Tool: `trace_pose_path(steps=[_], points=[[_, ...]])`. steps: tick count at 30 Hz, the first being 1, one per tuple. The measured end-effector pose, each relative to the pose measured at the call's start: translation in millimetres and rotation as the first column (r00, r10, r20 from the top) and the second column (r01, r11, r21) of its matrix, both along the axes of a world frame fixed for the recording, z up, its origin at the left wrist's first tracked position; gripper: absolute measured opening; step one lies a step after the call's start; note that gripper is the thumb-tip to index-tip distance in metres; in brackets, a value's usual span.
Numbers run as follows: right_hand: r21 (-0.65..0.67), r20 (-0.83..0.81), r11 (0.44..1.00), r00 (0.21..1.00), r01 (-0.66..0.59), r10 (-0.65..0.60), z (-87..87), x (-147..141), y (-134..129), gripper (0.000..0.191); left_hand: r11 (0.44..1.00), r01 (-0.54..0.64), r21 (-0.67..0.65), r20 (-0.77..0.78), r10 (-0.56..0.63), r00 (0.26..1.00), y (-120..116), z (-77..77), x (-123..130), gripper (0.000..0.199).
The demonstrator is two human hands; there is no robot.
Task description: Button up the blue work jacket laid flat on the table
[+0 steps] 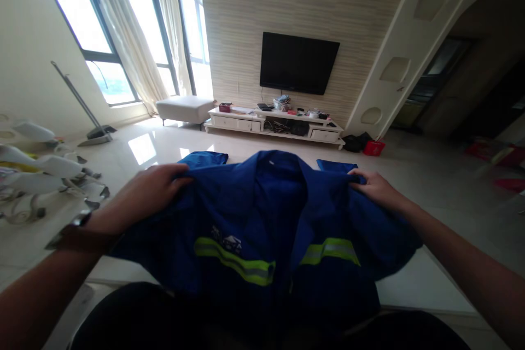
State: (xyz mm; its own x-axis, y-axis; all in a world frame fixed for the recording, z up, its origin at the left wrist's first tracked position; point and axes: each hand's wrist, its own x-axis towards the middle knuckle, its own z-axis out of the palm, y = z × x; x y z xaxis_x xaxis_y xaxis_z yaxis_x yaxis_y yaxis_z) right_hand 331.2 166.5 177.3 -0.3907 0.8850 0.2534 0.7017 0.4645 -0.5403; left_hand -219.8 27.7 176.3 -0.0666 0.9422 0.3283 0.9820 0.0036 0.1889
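A blue work jacket (235,205) with yellow-green and grey reflective strips hangs spread out in front of me, its collar up and its front partly open. My left hand (166,180) is closed on one shoulder of it, and a watch sits on that wrist. At the opposite shoulder, my right hand (369,183) pinches the cloth between thumb and fingers. Beyond the jacket lie a piece of blue cloth (207,159) on the left and another blue cloth (336,165) on the right, both partly hidden.
Below the jacket is a pale surface (426,279). Farther off stand a white TV cabinet (233,122) with small items, a grey bench (184,109) and a red container (373,147). White wheeled chairs (61,169) and a long-handled dustpan (98,132) are at left.
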Motion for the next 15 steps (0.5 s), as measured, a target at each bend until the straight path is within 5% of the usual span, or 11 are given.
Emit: trace_pose_path(steps=[4, 7, 10, 13, 15], points=[[0.390, 0.030, 0.900, 0.974, 0.194, -0.223, 75.1, -28.7, 90.7, 0.026, 0.995, -0.049, 0.092, 0.028, 0.047, 0.999, 96.1, 93.1, 16.0, 0.043], [0.469, 0.044, 0.806, 0.902, 0.361, -0.430, 97.0, -59.4, 156.4, 0.030, 0.986, -0.101, 0.132, 0.069, 0.093, 0.993, 167.2, 125.8, 37.8, 0.050], [0.436, 0.178, 0.814, 0.850, 0.384, -0.496, 74.4, -85.3, 185.1, 0.050, 0.979, -0.119, 0.163, 0.095, 0.105, 0.990, 207.8, 101.2, 56.2, 0.068], [0.330, 0.339, 0.884, 0.833, 0.330, -0.437, 15.4, -90.6, 180.3, 0.059, 0.990, -0.131, 0.049, 0.036, 0.129, 0.991, 218.1, 30.0, 58.2, 0.092], [0.242, 0.411, 0.917, 0.822, 0.318, -0.393, -28.4, -80.4, 166.8, 0.049, 0.985, -0.151, -0.079, -0.041, 0.148, 0.988, 212.3, -23.1, 48.9, 0.082]])
